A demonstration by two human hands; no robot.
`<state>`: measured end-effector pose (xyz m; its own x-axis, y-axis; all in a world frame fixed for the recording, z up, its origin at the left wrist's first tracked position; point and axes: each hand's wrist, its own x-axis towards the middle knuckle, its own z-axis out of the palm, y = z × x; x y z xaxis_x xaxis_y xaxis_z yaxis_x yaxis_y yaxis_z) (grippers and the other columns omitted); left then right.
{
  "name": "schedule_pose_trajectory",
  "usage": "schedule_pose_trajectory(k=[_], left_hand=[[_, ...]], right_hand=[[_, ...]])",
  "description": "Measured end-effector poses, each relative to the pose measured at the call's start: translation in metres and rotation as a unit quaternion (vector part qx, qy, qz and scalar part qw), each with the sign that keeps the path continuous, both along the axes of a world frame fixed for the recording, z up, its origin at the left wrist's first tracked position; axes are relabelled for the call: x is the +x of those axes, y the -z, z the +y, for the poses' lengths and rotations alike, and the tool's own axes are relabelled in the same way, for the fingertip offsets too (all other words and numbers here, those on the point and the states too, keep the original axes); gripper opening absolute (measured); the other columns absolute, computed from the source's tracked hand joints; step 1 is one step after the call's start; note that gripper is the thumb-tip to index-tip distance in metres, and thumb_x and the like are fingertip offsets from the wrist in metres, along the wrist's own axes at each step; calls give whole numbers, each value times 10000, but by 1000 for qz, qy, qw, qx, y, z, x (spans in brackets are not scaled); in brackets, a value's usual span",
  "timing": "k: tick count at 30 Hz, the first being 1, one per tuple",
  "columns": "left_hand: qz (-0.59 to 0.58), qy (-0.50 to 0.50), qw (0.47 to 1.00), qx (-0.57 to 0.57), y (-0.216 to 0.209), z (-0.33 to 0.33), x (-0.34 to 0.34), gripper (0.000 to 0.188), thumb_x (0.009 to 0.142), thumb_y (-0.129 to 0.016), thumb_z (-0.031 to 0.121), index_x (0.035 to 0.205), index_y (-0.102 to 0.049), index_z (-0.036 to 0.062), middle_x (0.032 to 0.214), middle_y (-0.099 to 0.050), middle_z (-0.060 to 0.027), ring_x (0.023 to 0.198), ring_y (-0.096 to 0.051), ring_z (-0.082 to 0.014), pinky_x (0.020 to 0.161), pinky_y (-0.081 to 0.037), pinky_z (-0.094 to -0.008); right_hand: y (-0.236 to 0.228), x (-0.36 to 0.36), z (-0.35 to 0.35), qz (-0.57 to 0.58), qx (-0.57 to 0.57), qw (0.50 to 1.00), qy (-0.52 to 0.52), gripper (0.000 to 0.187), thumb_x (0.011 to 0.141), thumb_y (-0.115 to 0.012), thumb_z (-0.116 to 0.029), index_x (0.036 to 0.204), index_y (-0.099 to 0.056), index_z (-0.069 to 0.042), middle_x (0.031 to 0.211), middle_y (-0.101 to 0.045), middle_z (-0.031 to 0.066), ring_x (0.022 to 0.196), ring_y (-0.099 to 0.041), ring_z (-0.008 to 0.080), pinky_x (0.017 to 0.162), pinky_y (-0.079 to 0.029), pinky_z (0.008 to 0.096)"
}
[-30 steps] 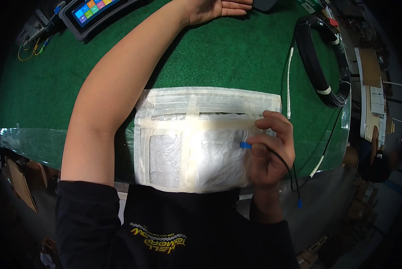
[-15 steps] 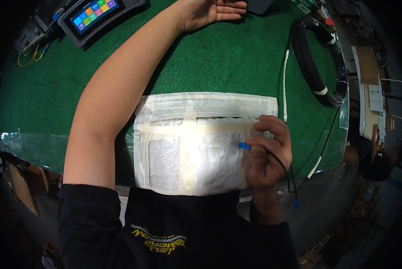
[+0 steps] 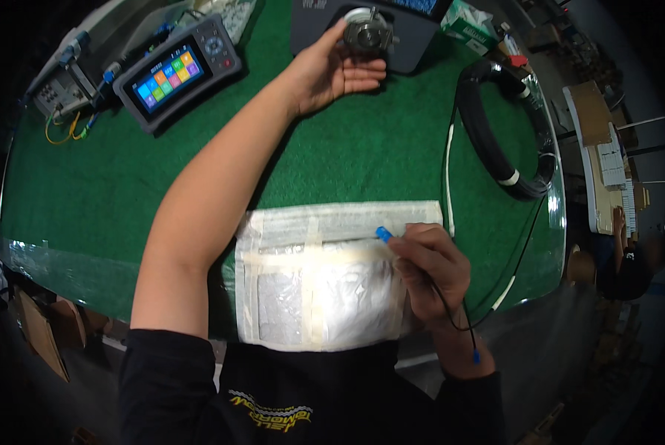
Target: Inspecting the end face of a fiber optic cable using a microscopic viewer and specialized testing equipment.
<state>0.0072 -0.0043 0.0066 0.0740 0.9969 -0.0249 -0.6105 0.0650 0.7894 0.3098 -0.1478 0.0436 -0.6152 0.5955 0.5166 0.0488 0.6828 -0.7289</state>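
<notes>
My right hand [image 3: 433, 271] pinches a thin black fiber optic cable just behind its blue connector [image 3: 383, 234], which points up and left. From this hand the cable loops down to a second blue connector [image 3: 476, 357] dangling by my wrist. My left arm reaches far across the table, and my left hand [image 3: 336, 78] lies palm up with the fingers stretched out. Its thumb is at the rim of a round metal fixture [image 3: 368, 31] on a dark grey device [image 3: 407, 55] with a screen. Below both hands lies a white padded mat [image 3: 340, 215] with clear plastic and tape strips.
A handheld tester [image 3: 177, 78] with colourful screen tiles stands far left, beside a grey box [image 3: 69, 81] with yellow fiber leads. On the right lies a coil of black cable [image 3: 488, 133], with a green-white box [image 3: 467, 26] behind it. Another person [image 3: 629, 259] works at a side table.
The view has shifted, bringing the device and metal fixture into sight by my left hand. My right hand has turned and raised the blue connector toward the mat's far edge.
</notes>
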Motion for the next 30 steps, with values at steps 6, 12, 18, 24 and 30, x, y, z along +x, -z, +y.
schedule_pose_trajectory(k=[6, 12, 18, 24, 30], left_hand=[[-9, 8, 1000, -5, 9, -2, -5, 760, 1059, -368, 654, 1372, -564, -11, 1163, -700, -200, 1085, -705, -306, 986, -574, -436], [-42, 3, 999, -12, 3, -4, 0, 679, 1082, -376, 600, 1355, -565, 8, 1162, -693, -212, 1073, -699, -323, 984, -571, -455], [-90, 26, 996, 9, 2, -5, 1, 612, 1101, -378, 546, 1379, -537, 25, 1288, -650, -182, 1169, -668, -289, 1046, -547, -435], [-100, 32, 994, 0, 3, -2, -4, 632, 1097, -378, 558, 1387, -529, 17, 1285, -653, -194, 1174, -665, -308, 1057, -537, -452], [-88, 31, 996, 10, 4, 0, -3, 650, 1091, -380, 571, 1385, -532, 12, 1280, -654, -196, 1164, -666, -314, 1051, -539, -455]], right_hand=[[0, -43, 59, -28, 107, 993, -40, 264, 871, -733, 72, 1133, -727, 38, 1037, -739, 177, 996, -719, 319, 843, -579, 400], [14, -98, 116, 31, 220, 974, 38, 423, 870, -745, 42, 1287, -677, 19, 1134, -734, 173, 1099, -688, 355, 950, -549, 438], [25, -115, 154, 2, 292, 953, 82, 464, 908, -757, -129, 1365, -679, -115, 1266, -714, 114, 1244, -631, 363, 1047, -463, 590], [25, -116, 155, -25, 297, 951, 84, 459, 907, -758, -132, 1360, -684, -126, 1253, -719, 103, 1294, -601, 366, 1053, -449, 624], [24, -117, 156, -24, 292, 951, 95, 459, 893, -770, -118, 1346, -696, -127, 1235, -726, 98, 1279, -605, 359, 1059, -434, 633]])
